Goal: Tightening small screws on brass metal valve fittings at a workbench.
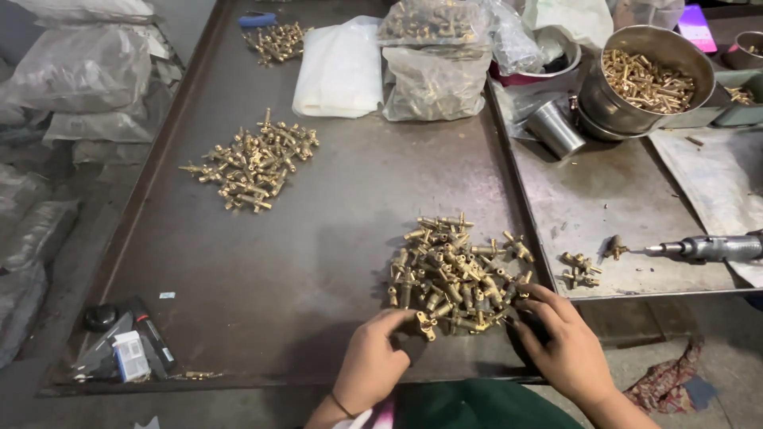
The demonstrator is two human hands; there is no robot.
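The left hand (372,359) rests at the near edge of a pile of small brass fittings (455,270), its fingers curled and pinching one fitting at the pile's lower left corner. The right hand (561,338) lies at the pile's lower right edge, fingers spread loosely and fingertips touching the nearest fittings; whether it grips any one piece cannot be told. The pile sits on a dark metal tray (318,262), close to the tray's near right corner and just beside its right rim. A second heap of brass fittings (253,163) lies well apart, toward the tray's left side, and a third, smaller heap (276,41) lies at the far end. A folded white plastic sheet (340,70) and a clear bag of fittings (433,79) occupy the far part of the tray. On the adjoining lighter tray (612,199) to the right stand a steel bowl of brass parts (645,78), a steel cup (554,129) tipped on its side, and a powered driver tool (711,248) pointing left toward a few loose fittings (580,270).
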